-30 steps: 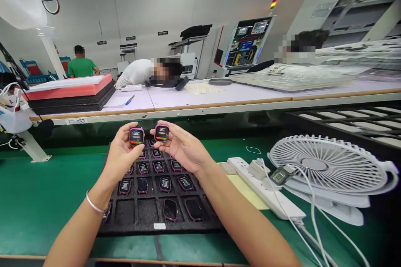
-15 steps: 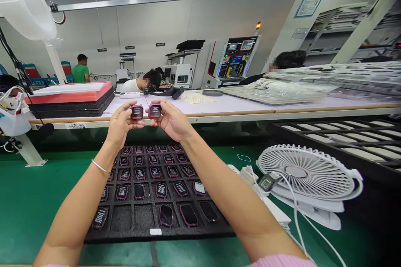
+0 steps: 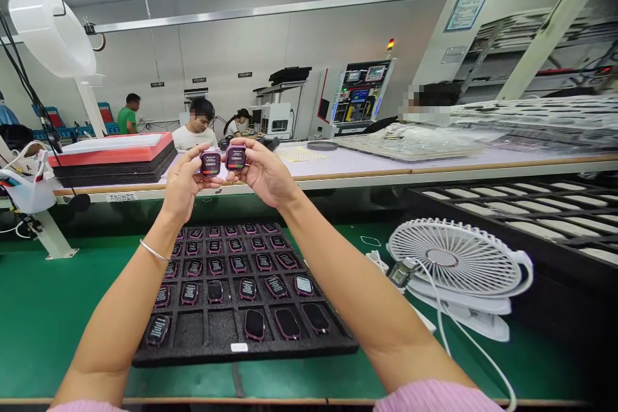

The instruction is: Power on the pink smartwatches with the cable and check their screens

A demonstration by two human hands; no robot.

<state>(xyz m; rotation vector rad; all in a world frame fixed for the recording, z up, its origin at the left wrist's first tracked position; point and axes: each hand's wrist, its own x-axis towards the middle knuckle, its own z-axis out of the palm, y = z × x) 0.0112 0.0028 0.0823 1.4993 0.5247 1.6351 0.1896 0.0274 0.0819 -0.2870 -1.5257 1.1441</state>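
Left hand (image 3: 181, 183): thumb and fingers closed in a narrow pinch on the edges of one purple-framed watch case (image 3: 210, 165). Right hand (image 3: 270, 174): similar narrow pinch, holding a second purple-framed watch case (image 3: 236, 158). Both cases upright, side by side, just apart, screens toward the wearer; each screen lit with small text (not legible) and a coloured strip along its bottom. Both are raised clear of the black foam tray (image 3: 190, 351), seen above its far edge. Tray lies on the green work surface (image 3: 67, 315), near its front edge. In the tray, rows of similar watches, many showing white text. Along the near edge: a text-lit watch (image 3: 158, 331) at the left corner, three dark-screened watches (image 3: 287, 323) toward the right corner, a white label (image 3: 239, 347) on the rim. One watch with a pale screen (image 3: 304, 284) sits by the right edge, in the second row from the near edge. Silver bangle (image 3: 154, 251) on left wrist. White fan (image 3: 441, 257) stands on the surface to the right of the tray, a small device (image 3: 400, 274) just beside it.
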